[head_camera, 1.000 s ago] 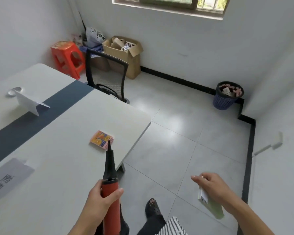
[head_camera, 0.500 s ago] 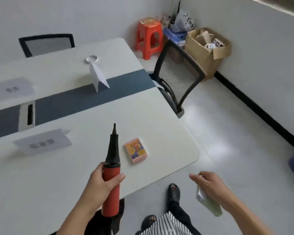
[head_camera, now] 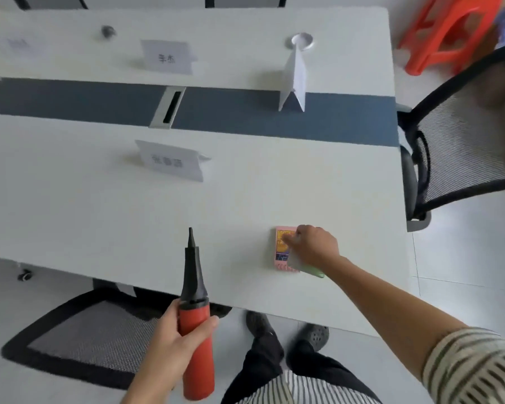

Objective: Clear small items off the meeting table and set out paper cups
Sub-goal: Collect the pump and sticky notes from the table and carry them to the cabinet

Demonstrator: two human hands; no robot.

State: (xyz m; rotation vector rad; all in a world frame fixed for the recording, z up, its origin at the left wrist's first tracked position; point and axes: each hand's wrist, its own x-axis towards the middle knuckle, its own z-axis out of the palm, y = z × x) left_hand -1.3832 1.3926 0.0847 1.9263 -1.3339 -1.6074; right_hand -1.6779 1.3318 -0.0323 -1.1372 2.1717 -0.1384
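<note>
My left hand [head_camera: 175,336] grips a red hand pump [head_camera: 195,339] with a black nozzle, held upright over the near edge of the white meeting table [head_camera: 99,205]. My right hand [head_camera: 312,246] reaches onto the table and holds a small pale green and white packet [head_camera: 306,266]. Its fingertips touch a pink card box [head_camera: 282,249] that lies flat near the table's right end. Part of the box is hidden under the hand.
Folded white name cards stand on the table [head_camera: 172,161], [head_camera: 166,56], [head_camera: 293,80]. A dark blue strip with a cable slot [head_camera: 169,107] runs along the middle. Black mesh chairs stand at the right [head_camera: 461,141] and near left [head_camera: 79,336]. An orange stool [head_camera: 446,33] is at back right.
The view has swung down over the table. My right hand moved from beside the table onto the pink card box, still holding the packet. The left hand keeps the pump.
</note>
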